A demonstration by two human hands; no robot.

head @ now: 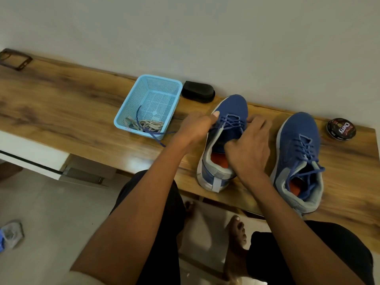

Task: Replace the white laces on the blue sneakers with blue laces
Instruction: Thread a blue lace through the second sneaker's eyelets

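Note:
Two blue sneakers stand on the wooden bench [61,103]. The left sneaker [232,108] carries a blue lace [230,121] through its front eyelets. My left hand [195,126] grips that shoe's left side, thumb by the lace. My right hand [248,149] covers the tongue and pinches the lace on the right side. The right sneaker [298,140] is fully laced in blue, its ends loose. A light blue basket [131,114] holds the white laces [148,125]; a loose blue lace end [156,136] trails over its rim.
A black shoe brush [198,91] lies behind the basket by the wall. A round polish tin [341,129] sits at the far right. A dark phone case [14,58] rests at the far left end. My knees and bare feet are below the bench edge.

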